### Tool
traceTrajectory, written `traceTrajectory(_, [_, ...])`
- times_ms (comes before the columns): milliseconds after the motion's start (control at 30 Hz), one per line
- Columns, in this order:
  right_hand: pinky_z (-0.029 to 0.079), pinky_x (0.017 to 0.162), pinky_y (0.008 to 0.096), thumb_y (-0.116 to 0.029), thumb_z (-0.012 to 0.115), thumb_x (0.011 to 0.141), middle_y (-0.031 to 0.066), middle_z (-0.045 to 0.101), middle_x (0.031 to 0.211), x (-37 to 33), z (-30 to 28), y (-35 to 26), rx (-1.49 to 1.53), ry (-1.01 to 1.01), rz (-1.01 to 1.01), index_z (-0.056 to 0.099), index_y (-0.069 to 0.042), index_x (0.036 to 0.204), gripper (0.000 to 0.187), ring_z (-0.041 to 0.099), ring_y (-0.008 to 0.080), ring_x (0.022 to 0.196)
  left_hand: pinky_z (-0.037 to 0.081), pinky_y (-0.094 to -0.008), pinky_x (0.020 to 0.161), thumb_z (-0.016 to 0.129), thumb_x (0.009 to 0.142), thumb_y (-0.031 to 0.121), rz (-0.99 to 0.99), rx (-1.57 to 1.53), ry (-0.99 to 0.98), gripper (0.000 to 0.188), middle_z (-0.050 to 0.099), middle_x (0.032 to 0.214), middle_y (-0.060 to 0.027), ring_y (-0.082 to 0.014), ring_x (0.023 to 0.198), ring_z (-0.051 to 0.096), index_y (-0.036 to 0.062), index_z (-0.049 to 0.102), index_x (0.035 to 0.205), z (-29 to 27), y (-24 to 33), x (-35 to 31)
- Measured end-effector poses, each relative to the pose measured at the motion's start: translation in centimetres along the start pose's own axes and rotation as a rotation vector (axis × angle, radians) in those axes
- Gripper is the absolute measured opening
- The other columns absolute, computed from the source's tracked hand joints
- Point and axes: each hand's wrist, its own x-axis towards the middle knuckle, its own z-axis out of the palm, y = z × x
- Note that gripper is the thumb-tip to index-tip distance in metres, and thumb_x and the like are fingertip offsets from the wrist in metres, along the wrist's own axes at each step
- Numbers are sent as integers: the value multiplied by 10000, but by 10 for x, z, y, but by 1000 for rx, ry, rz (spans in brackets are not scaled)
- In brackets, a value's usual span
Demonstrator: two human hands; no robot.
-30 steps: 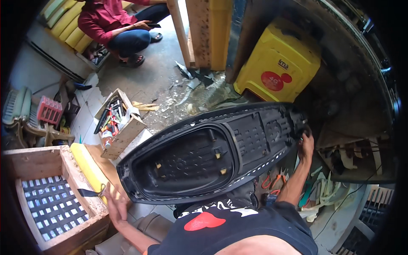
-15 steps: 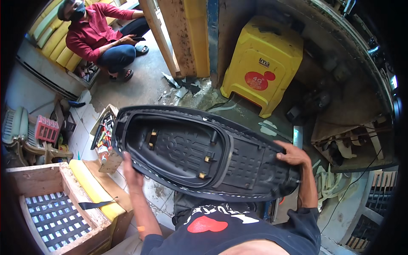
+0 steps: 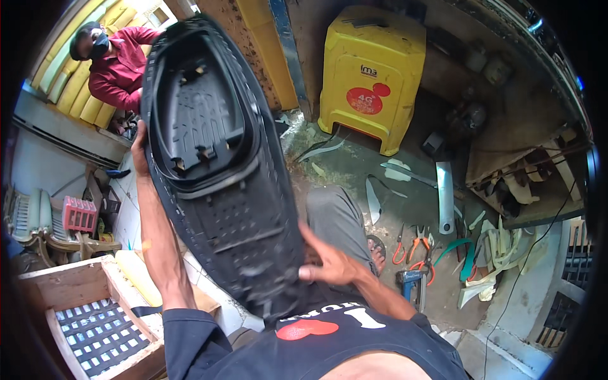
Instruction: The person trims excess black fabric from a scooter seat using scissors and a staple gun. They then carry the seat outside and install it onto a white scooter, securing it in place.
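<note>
A long black motorcycle seat (image 3: 209, 225) is held up in front of me with its underside facing me. Its wide, hollowed end points up and away, and the narrow end comes down near my shirt. My left hand (image 3: 140, 151) grips the left rim, its fingers partly hidden behind the seat. My right hand (image 3: 330, 258) holds the right edge near the narrow end, thumb on the underside. A row of small light marks follows the rim. The upholstered top is turned away from view.
On the floor to the right lie orange-handled pliers (image 3: 419, 240), a blue staple gun (image 3: 413, 284), a metal strip (image 3: 445, 196) and pale scraps (image 3: 506, 247). A yellow stool (image 3: 373, 82) stands ahead. A wooden frame (image 3: 69, 282) is lower left; a person (image 3: 117, 69) in red sits beyond.
The seat has turned from lying crosswise to nearly upright, its wide end swinging up and away. My left hand moved up and forward, my right hand inward. Floor tools on the right have come into view.
</note>
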Motion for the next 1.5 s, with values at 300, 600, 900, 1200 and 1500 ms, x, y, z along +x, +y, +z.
traceTrajectory(300, [555,831,443,-243,752,883,208,725,991,-241,-167,170,-735,1299,876,570,-15,1248,467,703,376,926,622,-348,808,657,980,467,-638,-63,74,590,747,1129,-169,-229,906,753,-35,644,1289,31,-148,-27])
traceTrajectory(600, [500,985,536,-259,780,788,326,665,1170,-287,-119,273,-818,1527,1028,226,-32,1522,947,646,513,1094,619,-339,789,704,943,429,-588,77,43,572,747,1095,-173,-220,873,753,-42,650,1263,68,-145,-34])
traceTrajectory(900, [578,706,359,-179,813,719,173,734,831,-146,-41,-3,-881,822,106,701,-28,1134,455,757,268,788,616,-322,797,669,978,387,-496,156,2,519,734,1104,-151,-193,902,741,-35,625,1278,74,-122,-53])
traceTrajectory(1200, [575,671,420,-125,788,672,188,717,785,-76,-32,-53,-1065,437,99,687,-35,1047,399,713,395,738,579,-300,896,622,1015,370,-481,229,-27,575,680,1251,-135,-174,1032,706,-23,523,1423,88,-108,-63])
traceTrajectory(1500, [576,754,517,-196,738,736,251,712,802,-33,-13,-95,-1229,392,522,733,-29,1009,319,705,451,804,561,-304,947,615,1023,347,-475,215,-55,620,640,1336,-131,-177,1106,684,-11,446,1500,86,-109,-61])
